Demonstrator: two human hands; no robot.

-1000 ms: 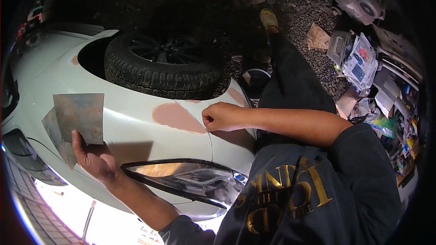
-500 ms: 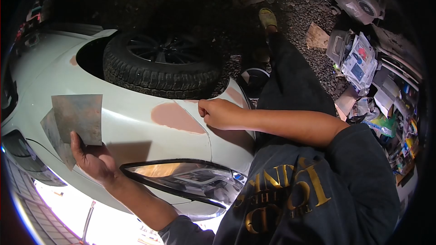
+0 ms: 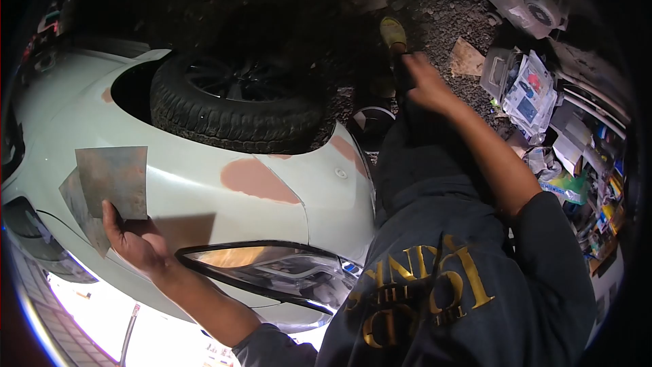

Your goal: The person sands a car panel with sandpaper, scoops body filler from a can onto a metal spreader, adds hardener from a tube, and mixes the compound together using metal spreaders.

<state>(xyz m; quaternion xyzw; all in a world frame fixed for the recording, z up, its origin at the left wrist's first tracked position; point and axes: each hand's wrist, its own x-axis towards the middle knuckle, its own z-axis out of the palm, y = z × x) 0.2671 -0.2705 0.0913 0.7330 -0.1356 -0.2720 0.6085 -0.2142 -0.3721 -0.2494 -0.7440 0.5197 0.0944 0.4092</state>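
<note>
In the head view, the left hand (image 3: 144,248) has its fingers closed on two thin, flat sheets, thumb pressed on the lower edge of the squarish front sheet (image 3: 119,177); the rear sheet (image 3: 83,207) fans out beneath it. Both are held above the white car body (image 3: 170,187), above and left of the headlight (image 3: 255,265) in the picture. A large pinkish patch (image 3: 258,180) lies between the headlight and the tire (image 3: 238,119). The right hand (image 3: 431,87), blurred, is well apart from the patch, over the dark trousers (image 3: 428,146), its fingers loosely extended; whether they hold anything cannot be told
</note>
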